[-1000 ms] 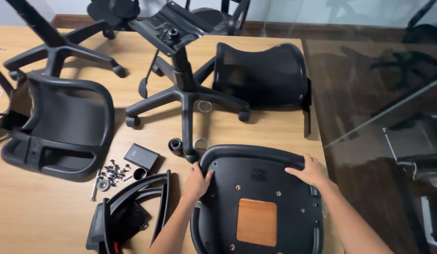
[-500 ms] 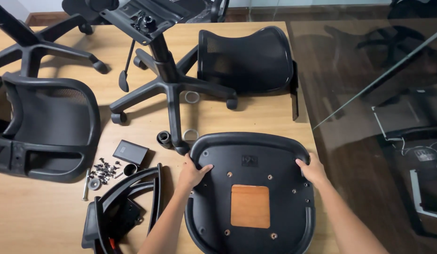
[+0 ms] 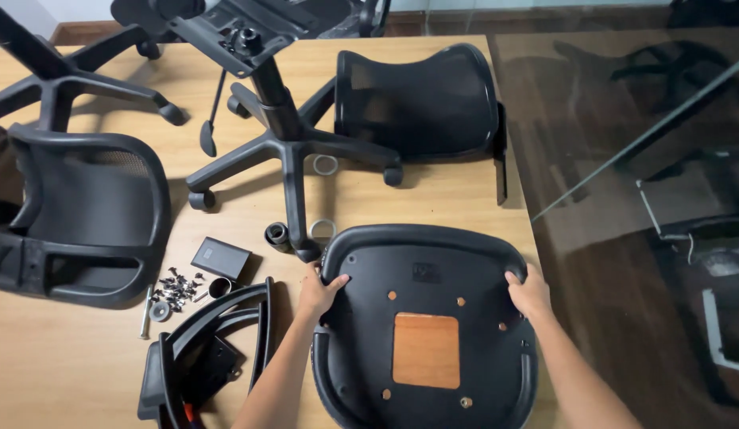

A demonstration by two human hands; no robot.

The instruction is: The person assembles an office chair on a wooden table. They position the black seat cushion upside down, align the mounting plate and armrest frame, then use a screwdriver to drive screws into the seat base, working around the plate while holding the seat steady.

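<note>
On the wooden floor [image 3: 385,206], left to right, I logged loose screws [image 3: 175,287], armrests [image 3: 203,357], my left hand [image 3: 320,292] and right hand [image 3: 530,292] gripping the upturned seat pan [image 3: 425,318], nothing yet joined to the wheeled base [image 3: 286,147].

A wooden floor [image 3: 433,202] carries a seat pan [image 3: 425,326] near, chair base [image 3: 286,143] beyond, mesh backrests [image 3: 421,99] far and left [image 3: 83,214], screws [image 3: 175,287] and armrests [image 3: 210,353] near left.

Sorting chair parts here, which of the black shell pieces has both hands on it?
The seat pan, nearest the camera, underside up with a wooden patch; the left hand and right hand grip its edges. Both mesh backrests lie untouched.
</note>
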